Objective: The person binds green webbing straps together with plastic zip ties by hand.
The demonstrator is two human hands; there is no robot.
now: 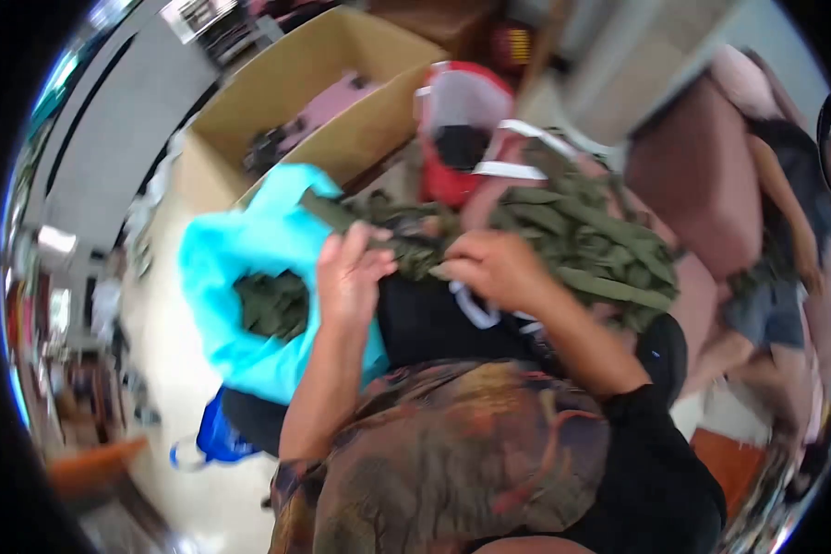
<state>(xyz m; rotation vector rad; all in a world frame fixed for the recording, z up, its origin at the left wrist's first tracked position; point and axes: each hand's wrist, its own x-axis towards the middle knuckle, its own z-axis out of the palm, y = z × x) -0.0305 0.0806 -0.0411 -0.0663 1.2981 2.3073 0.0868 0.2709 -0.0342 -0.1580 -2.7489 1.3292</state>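
Observation:
A bunched olive-green fabric strap (418, 259) stretches between my hands above my lap. My left hand (343, 275), palm partly turned up, has its fingers loosely curled at the strap's left end. Thumb and fingers of my right hand (500, 268) pinch its right end. Motion blur hides the strap's finer detail. Close to my left hand stands a turquoise bag (220, 263) with its mouth wide and dark green fabric (272, 305) inside. Beyond my right hand lies a tangled heap of olive-green straps (591, 235). Black cloth with white marks (425, 319) covers my lap.
Ahead is a large cardboard box (214, 138) holding a pink piece and dark items. A red bag with a pale lining (445, 180) stands beside it. Another person (785, 212) sits at the right near a pink padded seat (697, 171). A blue bag (222, 434) lies on the floor.

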